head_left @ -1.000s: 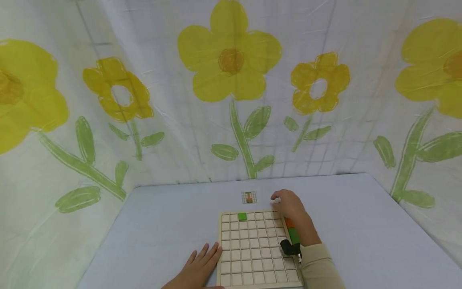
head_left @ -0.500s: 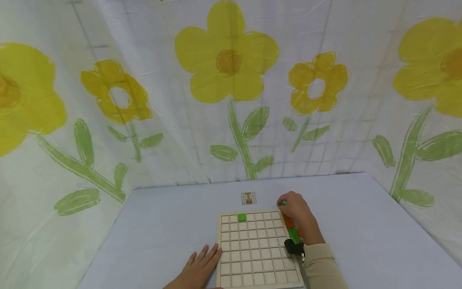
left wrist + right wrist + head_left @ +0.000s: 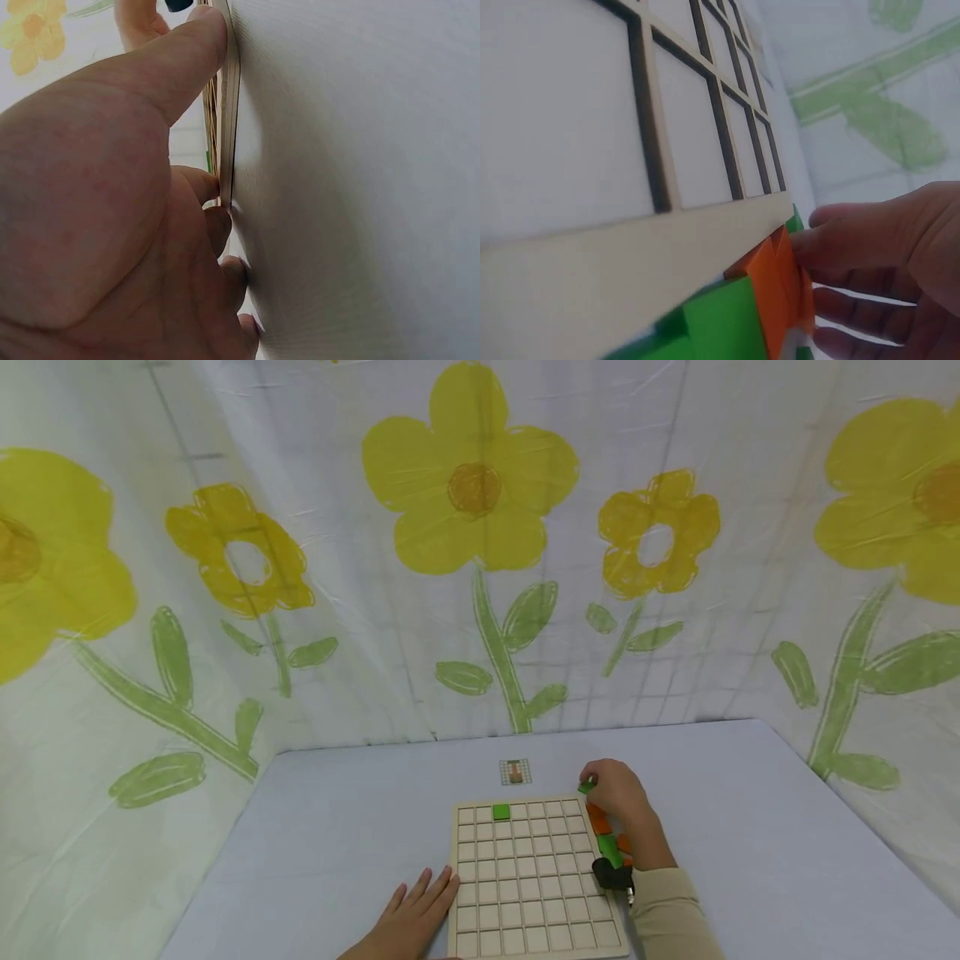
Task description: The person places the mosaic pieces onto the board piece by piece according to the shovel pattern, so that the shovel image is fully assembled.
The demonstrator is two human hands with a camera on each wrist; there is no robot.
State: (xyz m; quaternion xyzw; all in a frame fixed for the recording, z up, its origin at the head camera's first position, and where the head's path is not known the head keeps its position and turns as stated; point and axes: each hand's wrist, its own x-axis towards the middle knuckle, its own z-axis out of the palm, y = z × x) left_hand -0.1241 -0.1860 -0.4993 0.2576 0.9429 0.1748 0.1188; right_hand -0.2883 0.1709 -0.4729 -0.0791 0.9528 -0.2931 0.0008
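A wooden grid board (image 3: 454, 893) lies on the table, with one green square tile (image 3: 501, 812) in a cell of its far row. My left hand (image 3: 412, 914) rests flat with straight fingers against the board's left edge; in the left wrist view its thumb lies along the rim. At the far right corner my right hand (image 3: 617, 789) pinches a small green tile (image 3: 586, 787) between thumb and fingers. Beneath and beside that hand are orange blocks (image 3: 769, 285) and green blocks (image 3: 724, 319), along the board's right edge. The hand hides part of this pile.
Behind the board lies a small card (image 3: 515, 772) printed with a grid and an orange and green figure. A black wrist camera (image 3: 611, 874) overlaps the board's right edge in the head view. A curtain with yellow flowers (image 3: 474, 489) hangs behind the table.
My right hand has moved slightly right from over the board's far right corner to the blocks, and a green tile now shows at its fingertips. The left hand has stayed in place.
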